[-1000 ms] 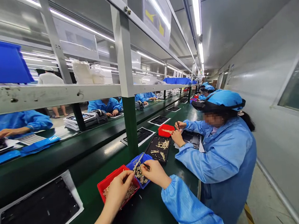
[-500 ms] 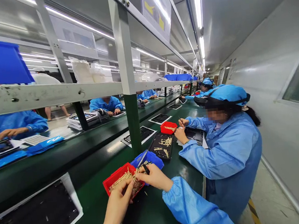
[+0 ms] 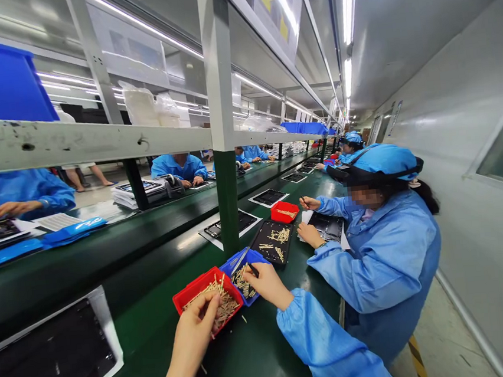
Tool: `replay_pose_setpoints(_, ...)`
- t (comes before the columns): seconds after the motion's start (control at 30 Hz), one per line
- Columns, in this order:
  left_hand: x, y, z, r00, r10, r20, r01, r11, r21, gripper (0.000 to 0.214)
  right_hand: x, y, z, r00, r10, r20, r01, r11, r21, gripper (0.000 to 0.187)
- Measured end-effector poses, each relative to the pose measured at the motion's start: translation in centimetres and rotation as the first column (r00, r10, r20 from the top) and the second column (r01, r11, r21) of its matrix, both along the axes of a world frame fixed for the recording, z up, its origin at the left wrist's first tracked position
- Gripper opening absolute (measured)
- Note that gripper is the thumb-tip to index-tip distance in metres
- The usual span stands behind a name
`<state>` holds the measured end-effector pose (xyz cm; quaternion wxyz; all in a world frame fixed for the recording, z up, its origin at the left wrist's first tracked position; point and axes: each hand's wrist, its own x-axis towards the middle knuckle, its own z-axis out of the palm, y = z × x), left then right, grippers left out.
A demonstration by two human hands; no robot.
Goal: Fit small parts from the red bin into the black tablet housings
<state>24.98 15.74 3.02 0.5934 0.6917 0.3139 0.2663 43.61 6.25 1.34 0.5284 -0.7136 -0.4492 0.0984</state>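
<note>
My left hand (image 3: 197, 329) reaches to the near edge of a red tray (image 3: 189, 293) full of small tan strips, its fingers curled together on the strips. What they pinch is too small to make out. My right hand (image 3: 268, 283), in a blue sleeve, pinches silver tweezers (image 3: 240, 260). The tips point into a blue tray (image 3: 226, 268) holding more tan strips. The blue tray stands right behind the red one on the green bench.
A black panel on white backing (image 3: 46, 365) lies at the near left. A green post (image 3: 228, 202) rises just behind the trays. On my right a co-worker in blue (image 3: 385, 241) works beside a black tray (image 3: 266, 247) and a red tray (image 3: 284, 212).
The view shifted up and right. My right hand moved the tweezers from the red tray back over the blue tray. My left hand stays at the red tray's edge.
</note>
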Motion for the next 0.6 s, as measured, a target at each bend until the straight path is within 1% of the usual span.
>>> replay_pose_setpoints(0.1, 0.0, 0.0, 0.0, 1.000, -0.006, 0.000, 0.006, 1.000, -0.002, 0.067, 1.2, -0.4, -0.1, 0.995, -0.094, 0.027, 0.095, 0.995, -0.039, 0.011)
replay_pose_setpoints(0.17, -0.1, 0.0, 0.0, 1.000, -0.008, 0.000, 0.008, 1.000, 0.000, 0.067, 1.7, -0.7, 0.1, 0.992, -0.120, 0.028, 0.122, 0.991, -0.062, 0.010)
replay_pose_setpoints(0.27, 0.0, -0.1, 0.1, 1.000, -0.014, -0.005, 0.014, 1.000, 0.010, 0.066, 1.7, -0.9, 0.6, 0.991, -0.135, 0.013, 0.135, 0.988, -0.078, 0.014)
replay_pose_setpoints(0.33, 0.1, -0.3, 0.2, 1.000, -0.022, -0.009, 0.022, 1.000, 0.020, 0.065, 1.3, -0.9, 0.9, 0.994, -0.113, -0.009, 0.112, 0.991, -0.076, 0.018)
replay_pose_setpoints(0.4, 0.2, -0.5, 0.3, 0.999, -0.033, -0.008, 0.034, 0.999, 0.036, 0.064, 0.3, -0.9, 1.3, 0.998, -0.054, -0.038, 0.051, 0.996, -0.074, 0.024)
replay_pose_setpoints(0.47, 0.3, -0.7, 0.3, 0.999, -0.041, -0.008, 0.042, 0.997, 0.058, 0.063, -1.0, -0.8, 1.5, 0.989, 0.077, -0.124, -0.084, 0.995, -0.055, 0.030)
replay_pose_setpoints(0.53, 0.3, -0.7, 0.3, 0.999, -0.044, -0.014, 0.045, 0.995, 0.088, 0.063, -2.4, -0.7, 1.6, 0.946, 0.227, -0.233, -0.232, 0.973, 0.006, 0.033)
replay_pose_setpoints(0.57, 0.4, -0.7, 0.3, 0.999, -0.045, -0.018, 0.046, 0.993, 0.105, 0.063, -3.0, -0.6, 1.6, 0.920, 0.281, -0.272, -0.280, 0.959, 0.042, 0.032)
replay_pose_setpoints(0.6, 0.4, -0.8, 0.2, 0.999, -0.047, -0.022, 0.049, 0.991, 0.125, 0.062, -3.5, -0.6, 1.6, 0.904, 0.309, -0.295, -0.302, 0.951, 0.073, 0.031)
